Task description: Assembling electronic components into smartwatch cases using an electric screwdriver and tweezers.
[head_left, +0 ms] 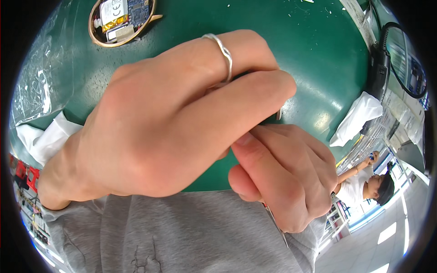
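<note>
My left hand (pixel 182 109), with a silver ring on one finger, is closed, its fingers curled around something they hide. A sliver of a shiny edge (pixel 279 113) shows below its fingertip, too little to name. Against it, my right hand (pixel 291 173) is closed in a pinch, thumb and fingers pressed together. A thin metal tool (pixel 276 223) with a bit of red sticks out beneath the right palm; the rest of it is hidden. Beyond my left hand lies an open round case (pixel 92 32) with a gold-coloured rim, holding a battery pouch (pixel 114 11) and a blue circuit board (pixel 139 11).
The green work mat (pixel 318 50) spans the table. Clear plastic film (pixel 43 86) and a white cloth (pixel 54 134) lie at left. At right are another white cloth (pixel 357 118) and a black handle with a cable (pixel 378 68). A person (pixel 364 184) works farther off.
</note>
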